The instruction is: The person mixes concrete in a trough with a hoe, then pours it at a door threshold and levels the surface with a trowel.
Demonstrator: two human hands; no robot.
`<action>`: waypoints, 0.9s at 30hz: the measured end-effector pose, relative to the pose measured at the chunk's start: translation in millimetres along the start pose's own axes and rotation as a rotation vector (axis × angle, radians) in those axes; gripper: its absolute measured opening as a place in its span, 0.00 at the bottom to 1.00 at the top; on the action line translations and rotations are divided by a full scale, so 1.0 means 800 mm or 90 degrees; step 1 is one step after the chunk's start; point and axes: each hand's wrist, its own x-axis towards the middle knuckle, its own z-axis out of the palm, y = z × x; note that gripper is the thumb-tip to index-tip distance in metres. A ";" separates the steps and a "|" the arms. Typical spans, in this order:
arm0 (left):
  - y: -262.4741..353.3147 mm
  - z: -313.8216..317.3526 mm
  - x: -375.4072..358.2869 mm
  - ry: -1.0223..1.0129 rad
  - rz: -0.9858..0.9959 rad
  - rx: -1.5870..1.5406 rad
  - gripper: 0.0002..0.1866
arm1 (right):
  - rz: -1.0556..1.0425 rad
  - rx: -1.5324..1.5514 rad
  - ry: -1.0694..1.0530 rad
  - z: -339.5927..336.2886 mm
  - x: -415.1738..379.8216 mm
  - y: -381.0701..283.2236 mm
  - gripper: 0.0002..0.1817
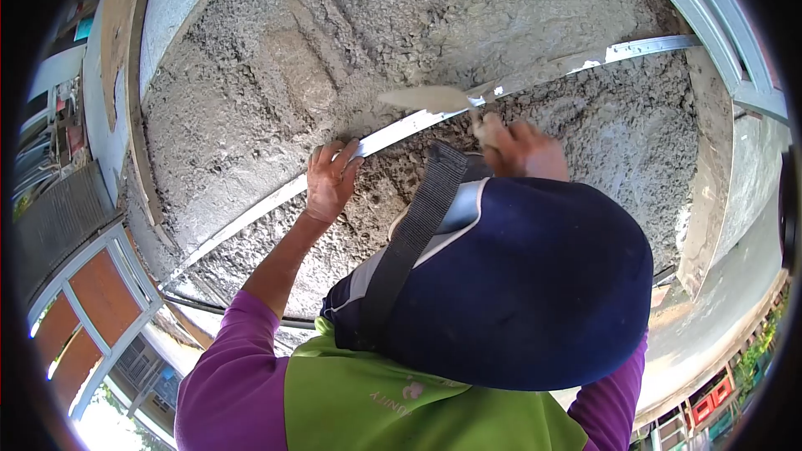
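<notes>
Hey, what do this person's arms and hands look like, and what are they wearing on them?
Both hands are bare, no gloves: the left hand and right hand. Purple sleeves reach to about the elbow, leaving the left forearm uncovered, under a lime-green vest with faint lettering.

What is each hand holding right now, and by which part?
Left hand presses the metal straightedge mid-length against the wet plaster. Right hand grips the trowel by its handle.

An outdoor building site: a wall [276, 75] coated in rough wet plaster, neighbouring buildings [92, 301] behind.
</notes>
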 end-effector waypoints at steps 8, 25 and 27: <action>-0.014 0.011 -0.008 0.001 -0.044 -0.073 0.18 | 0.167 -0.030 0.058 -0.002 0.006 0.080 0.18; -0.002 0.004 -0.002 -0.009 0.061 0.078 0.18 | 0.157 -0.019 0.187 -0.029 0.026 0.102 0.14; -0.002 0.002 -0.003 -0.019 0.060 0.072 0.19 | 0.221 -0.022 0.184 -0.010 0.033 0.084 0.15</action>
